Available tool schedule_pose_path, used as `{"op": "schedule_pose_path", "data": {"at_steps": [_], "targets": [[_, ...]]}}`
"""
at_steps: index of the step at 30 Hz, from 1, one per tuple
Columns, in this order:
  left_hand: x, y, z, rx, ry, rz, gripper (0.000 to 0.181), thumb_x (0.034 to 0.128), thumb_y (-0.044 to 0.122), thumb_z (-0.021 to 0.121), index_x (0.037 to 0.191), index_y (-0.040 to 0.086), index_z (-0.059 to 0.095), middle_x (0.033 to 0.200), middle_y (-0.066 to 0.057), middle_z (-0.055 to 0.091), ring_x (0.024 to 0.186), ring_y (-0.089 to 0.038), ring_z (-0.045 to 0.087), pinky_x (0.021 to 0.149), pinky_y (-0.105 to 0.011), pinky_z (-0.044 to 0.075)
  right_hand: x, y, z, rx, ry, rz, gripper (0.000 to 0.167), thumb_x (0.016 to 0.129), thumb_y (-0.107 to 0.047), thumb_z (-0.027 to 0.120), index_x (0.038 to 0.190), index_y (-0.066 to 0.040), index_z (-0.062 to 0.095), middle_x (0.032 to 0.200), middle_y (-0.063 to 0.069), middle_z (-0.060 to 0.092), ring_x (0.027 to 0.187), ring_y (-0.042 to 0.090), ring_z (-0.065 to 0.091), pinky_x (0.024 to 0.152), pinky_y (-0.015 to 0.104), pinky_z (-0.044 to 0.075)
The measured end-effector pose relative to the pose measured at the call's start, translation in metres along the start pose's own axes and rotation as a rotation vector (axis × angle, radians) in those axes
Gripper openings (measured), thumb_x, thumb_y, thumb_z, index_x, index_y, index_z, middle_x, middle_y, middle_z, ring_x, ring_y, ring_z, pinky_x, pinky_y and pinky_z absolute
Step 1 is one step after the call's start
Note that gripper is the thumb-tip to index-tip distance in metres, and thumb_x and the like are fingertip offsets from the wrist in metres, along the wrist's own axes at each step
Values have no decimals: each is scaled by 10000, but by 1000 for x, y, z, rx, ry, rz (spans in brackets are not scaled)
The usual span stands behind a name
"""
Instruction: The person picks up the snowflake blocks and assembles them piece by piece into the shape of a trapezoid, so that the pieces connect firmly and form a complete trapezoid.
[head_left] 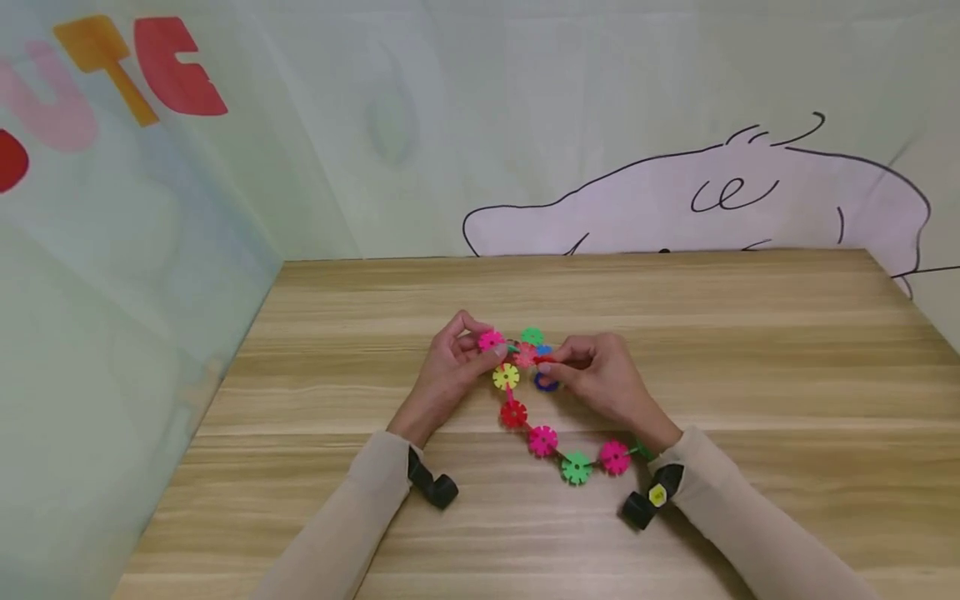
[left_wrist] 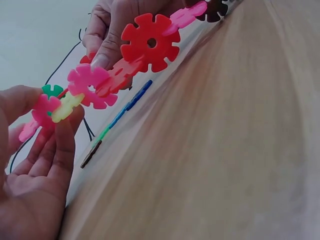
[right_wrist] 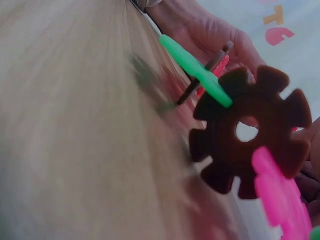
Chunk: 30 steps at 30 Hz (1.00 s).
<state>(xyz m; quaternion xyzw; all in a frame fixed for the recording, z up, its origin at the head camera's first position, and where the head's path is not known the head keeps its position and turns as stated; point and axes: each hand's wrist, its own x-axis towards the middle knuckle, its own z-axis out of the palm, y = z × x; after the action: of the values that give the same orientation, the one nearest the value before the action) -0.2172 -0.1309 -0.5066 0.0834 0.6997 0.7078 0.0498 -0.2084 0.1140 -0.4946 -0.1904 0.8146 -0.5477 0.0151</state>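
Observation:
A chain of toothed plastic building discs in several colours runs between my hands and hangs toward me in the head view. My left hand [head_left: 448,367] pinches its far end near a pink disc [head_left: 491,340], with a yellow disc [head_left: 506,377] just below. My right hand [head_left: 607,383] pinches a red disc close to the coral disc [head_left: 525,355], fingers and thumb together. A red link disc [head_left: 513,414] and a green one [head_left: 576,468] follow lower down. Close to the right wrist camera is a brown disc [right_wrist: 220,135], joined to a pink [right_wrist: 282,195] and a bright green disc [right_wrist: 195,70].
Beyond the fingers lie a green disc [head_left: 532,336] and a dark blue disc [head_left: 546,382], partly hidden. The left wrist view shows blue and green discs [left_wrist: 120,115] edge-on on the wooden table [head_left: 300,500]. A printed cloth [head_left: 360,125] stands behind the table.

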Motion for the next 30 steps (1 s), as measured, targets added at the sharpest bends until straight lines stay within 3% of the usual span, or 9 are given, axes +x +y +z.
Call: {"op": "schedule_pose_path", "data": {"at_steps": [6,9,14,21,30], "targets": [[0,0,4,12,-1,-5,290,961,79,766,1187,75,584,986,14,750,836,-53,708,768,-192,585,-2,0,-2,-6,15,8,64,935,-73,830,874,-55,825,848,108,830,692,149,757,575,263,611],[1,-1,2,12,17,0,296,970,87,761,1208,81,586,1000,4,762,843,-52,712,768,-188,575,-1,-2,-4,-27,-4,30,58,942,-119,834,978,-73,836,915,92,839,751,146,755,598,244,598],[1,-1,2,24,66,-12,299,1007,129,735,1252,106,565,1020,26,771,868,-56,716,800,-192,575,1,-5,-10,-125,-28,52,397,902,-150,880,1258,-60,728,1068,104,818,840,158,729,679,236,569],[0,2,2,29,56,-29,320,1022,151,722,1287,103,550,1011,43,760,875,-70,709,834,-188,580,3,-3,-10,-226,-66,82,660,843,-188,939,1360,-39,556,1037,104,752,796,168,617,691,232,502],[2,0,0,27,33,-26,358,1025,151,717,1320,62,534,973,68,750,853,-57,688,821,-181,572,2,0,-5,-279,-58,68,535,863,-217,925,1279,-77,618,1018,64,722,798,155,611,687,247,500]]}}
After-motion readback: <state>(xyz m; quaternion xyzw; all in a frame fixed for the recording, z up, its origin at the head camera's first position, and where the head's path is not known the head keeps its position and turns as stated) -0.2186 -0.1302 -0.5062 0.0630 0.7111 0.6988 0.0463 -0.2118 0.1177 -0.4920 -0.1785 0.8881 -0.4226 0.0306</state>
